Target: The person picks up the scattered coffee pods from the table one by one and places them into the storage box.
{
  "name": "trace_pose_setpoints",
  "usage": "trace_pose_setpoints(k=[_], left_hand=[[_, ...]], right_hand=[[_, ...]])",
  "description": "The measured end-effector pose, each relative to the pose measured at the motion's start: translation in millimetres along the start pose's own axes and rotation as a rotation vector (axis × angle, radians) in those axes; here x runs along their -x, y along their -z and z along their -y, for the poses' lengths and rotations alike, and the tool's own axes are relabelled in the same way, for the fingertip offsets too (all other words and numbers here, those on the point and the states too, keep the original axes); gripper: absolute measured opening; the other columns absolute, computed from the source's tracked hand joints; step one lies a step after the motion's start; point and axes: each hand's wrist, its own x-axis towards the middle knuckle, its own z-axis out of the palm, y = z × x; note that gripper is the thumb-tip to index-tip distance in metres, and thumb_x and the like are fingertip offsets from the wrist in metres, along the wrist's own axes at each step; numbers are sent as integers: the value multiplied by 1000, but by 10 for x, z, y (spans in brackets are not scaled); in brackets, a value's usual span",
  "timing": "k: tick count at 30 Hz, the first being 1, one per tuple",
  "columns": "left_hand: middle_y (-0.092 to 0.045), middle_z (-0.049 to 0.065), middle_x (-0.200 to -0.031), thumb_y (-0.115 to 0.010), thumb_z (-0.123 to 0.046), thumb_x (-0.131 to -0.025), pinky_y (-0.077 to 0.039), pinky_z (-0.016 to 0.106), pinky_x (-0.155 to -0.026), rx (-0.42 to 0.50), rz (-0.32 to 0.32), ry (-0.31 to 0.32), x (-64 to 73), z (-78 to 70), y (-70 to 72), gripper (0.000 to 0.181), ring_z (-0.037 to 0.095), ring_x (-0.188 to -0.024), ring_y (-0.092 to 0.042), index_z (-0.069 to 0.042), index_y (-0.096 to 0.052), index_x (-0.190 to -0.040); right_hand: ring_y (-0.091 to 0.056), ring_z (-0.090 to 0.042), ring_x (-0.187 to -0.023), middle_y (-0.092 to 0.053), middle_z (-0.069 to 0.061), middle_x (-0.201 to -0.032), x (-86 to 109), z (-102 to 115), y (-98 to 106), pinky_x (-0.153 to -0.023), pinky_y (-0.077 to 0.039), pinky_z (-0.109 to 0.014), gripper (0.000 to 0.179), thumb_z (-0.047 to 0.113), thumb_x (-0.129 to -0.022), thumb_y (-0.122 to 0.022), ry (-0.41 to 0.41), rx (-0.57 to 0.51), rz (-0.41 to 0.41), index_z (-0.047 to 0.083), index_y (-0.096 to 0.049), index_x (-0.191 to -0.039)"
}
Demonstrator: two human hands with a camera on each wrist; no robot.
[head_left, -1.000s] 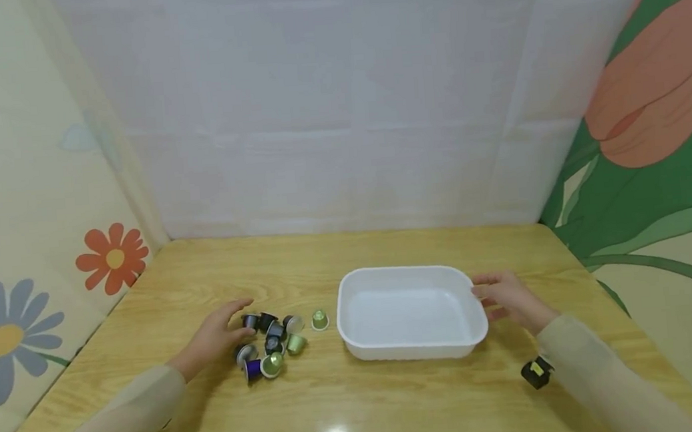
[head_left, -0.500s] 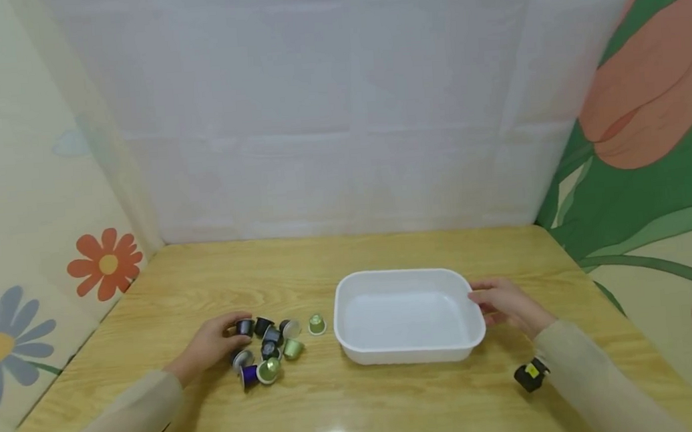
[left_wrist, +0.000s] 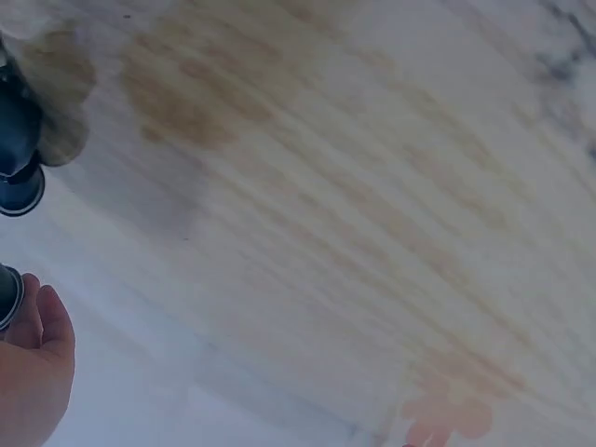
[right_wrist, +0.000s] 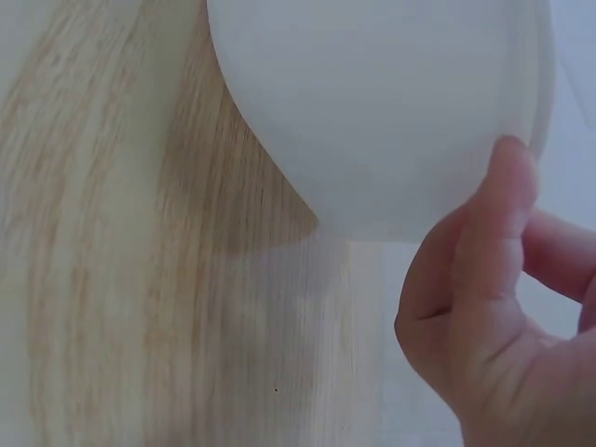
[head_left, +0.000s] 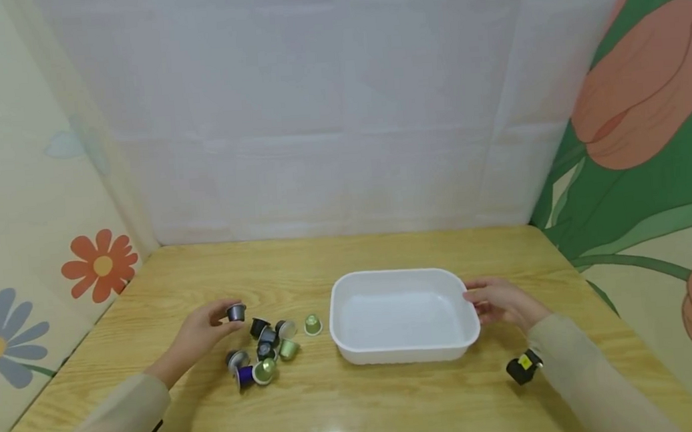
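Dark grey cup-shaped capsule (head_left: 236, 314) in the left hand (head_left: 194, 335), white rectangular tray (head_left: 407, 355) at the right

The left hand pinches the capsule, its flanged rim uppermost. Near it, eight flanged capsules (head_left: 268, 336) lie loosely clustered at mixed angles, including dark ones, a purple one (head_left: 245, 375) and two green ones (head_left: 264, 371). Another green capsule (head_left: 313, 325) sits rim down between cluster and tray. The round-cornered tray stands open side up; the right hand (head_left: 502, 300) holds its right end.

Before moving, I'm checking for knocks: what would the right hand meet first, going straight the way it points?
The white, rounded, plastic-looking tray: the right hand appears to touch it already, though depth is unclear.
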Motion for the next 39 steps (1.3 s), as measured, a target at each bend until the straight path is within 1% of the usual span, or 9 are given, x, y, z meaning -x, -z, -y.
trace_pose_setpoints(k=[4, 8, 12, 16, 19, 25, 30, 35, 39], left_hand=[[-58, 35, -130, -72, -12, -93, -61, 38, -81, 47, 0, 20, 36, -86, -22, 51, 50, -114, -62, 12, -54, -134], [-62, 31, -127, -73, -13, -93, -61, 38, -83, 39, -31, -14, 49, -148, -53, 48, 47, -115, -62, 10, -57, -132], [-65, 27, -124, -73, -15, -93, -60, 34, -80, 10, -69, -17, 56, -188, -58, 46, 41, -109, -66, 7, -60, -131], [-67, 27, -121, -74, -15, -92, -60, 26, -75, 32, -96, -22, 68, -253, -72, 45, 36, -100, -69, 6, -61, -130], [-66, 28, -123, -74, -12, -92, -61, 28, -77, 68, -72, -41, 71, -310, -113, 44, 39, -102, -69, 7, -61, -129], [-61, 32, -128, -74, -16, -92, -61, 36, -81, 119, 35, -25, 88, -416, -218, 52, 45, -109, -67, 10, -57, -133], [-62, 31, -128, -74, -17, -92, -61, 36, -83, 129, 36, -30, 74, -504, -262, 52, 44, -111, -66, 8, -57, -134], [-62, 28, -130, -72, -19, -93, -60, 34, -84, 163, 69, -19, 55, -577, -279, 53, 42, -116, -64, 6, -56, -137], [-62, 28, -130, -71, -17, -94, -61, 35, -81, 170, 81, -36, 35, -648, -312, 51, 42, -112, -66, 6, -56, -136]], right_hand=[[-60, -11, -72, -61, 0, -82, 12, 6, 13, -62, -58, -23, 54, 4, -101, -50, -15, 18, 22, -15, -26, -146], [-59, -11, -73, -60, 0, -83, 9, 24, 22, -63, -58, -23, 54, 5, -102, -50, -32, 10, 26, -14, -26, -146], [-59, -10, -71, -60, -1, -82, -8, 49, 12, -62, -58, -23, 45, 4, -101, -50, -35, -7, 30, -14, -34, -140], [-59, -11, -71, -59, -1, -81, -15, 58, 4, -62, -58, -23, 25, 2, -100, -51, -31, -23, 32, -7, -50, -124], [-59, -11, -71, -59, -1, -82, -18, 60, 10, -61, -59, -24, 21, 1, -100, -51, -32, -21, 25, -5, -52, -120], [-59, -11, -71, -59, -2, -82, -5, 57, 15, -61, -59, -24, 36, 3, -101, -52, -47, 3, -3, -11, -43, -133], [-60, -11, -71, -59, -2, -83, 0, 41, 22, -62, -59, -25, 39, 3, -101, -52, -39, -13, 5, -13, -40, -135], [-60, -11, -71, -59, -2, -83, -5, 38, 21, -62, -60, -25, 41, 4, -101, -52, -48, -20, 0, -12, -39, -136], [-60, -11, -71, -59, -1, -83, -10, 39, 15, -62, -60, -24, 43, 3, -101, -52, -50, -21, -6, -13, -37, -138]])
